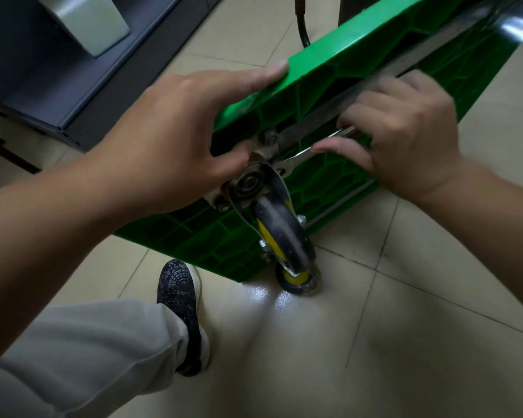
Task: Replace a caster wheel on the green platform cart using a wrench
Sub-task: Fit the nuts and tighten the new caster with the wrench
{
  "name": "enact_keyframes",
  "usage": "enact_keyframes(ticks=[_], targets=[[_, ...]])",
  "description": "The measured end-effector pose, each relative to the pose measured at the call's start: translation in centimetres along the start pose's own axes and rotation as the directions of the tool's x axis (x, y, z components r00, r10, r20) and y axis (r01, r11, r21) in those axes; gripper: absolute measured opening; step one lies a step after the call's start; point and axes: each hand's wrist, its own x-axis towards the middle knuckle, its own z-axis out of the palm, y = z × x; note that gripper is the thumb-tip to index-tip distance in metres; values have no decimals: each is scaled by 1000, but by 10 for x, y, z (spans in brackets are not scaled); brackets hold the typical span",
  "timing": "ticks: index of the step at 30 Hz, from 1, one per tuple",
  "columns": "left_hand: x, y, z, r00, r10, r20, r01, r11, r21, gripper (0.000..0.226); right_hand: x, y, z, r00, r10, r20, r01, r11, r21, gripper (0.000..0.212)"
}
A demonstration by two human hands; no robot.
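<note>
The left hand (175, 128) grips the upper edge of the green platform cart (329, 70), fingers clamped over the rim and thumb beside the caster's mounting plate. The cart stands tipped on the tiled floor (375, 342), underside towards the person, with the caster wheel (284, 233) jutting out. The wrench (302, 153) has its head at that plate, and the curled fingers of the right hand (405, 137) grasp its handle.

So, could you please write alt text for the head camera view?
A person's right hand holds a wrench at the mounting plate of a black-and-yellow caster wheel on the underside of a tipped-up green platform cart, while the left hand grips the cart's edge.
</note>
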Motion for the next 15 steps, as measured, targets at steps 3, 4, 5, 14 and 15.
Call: enact_keyframes(ticks=[3, 4, 5, 14, 15], targets=[[0, -1, 0, 1000, 5, -5, -5, 1000, 9, 75, -7, -1, 17, 998, -24, -58, 23, 1000, -16, 59], [0, -2, 0, 1000, 4, -2, -4, 1000, 11, 75, -5, 1, 19, 997, -36, -62, 35, 999, -10, 59], [0, -1, 0, 1000, 3, 1, -3, 1000, 11, 74, -3, 1, 17, 998, -35, -50, 35, 999, -6, 60], [0, 1, 0, 1000, -2, -4, 2, 1000, 16, 75, -44, -43, 49, 930, 252, 268, -312, 926, 213, 67], [0, 1, 0, 1000, 0, -6, 0, 1000, 16, 75, -50, -55, 51, 898, 310, 313, -387, 894, 225, 73]])
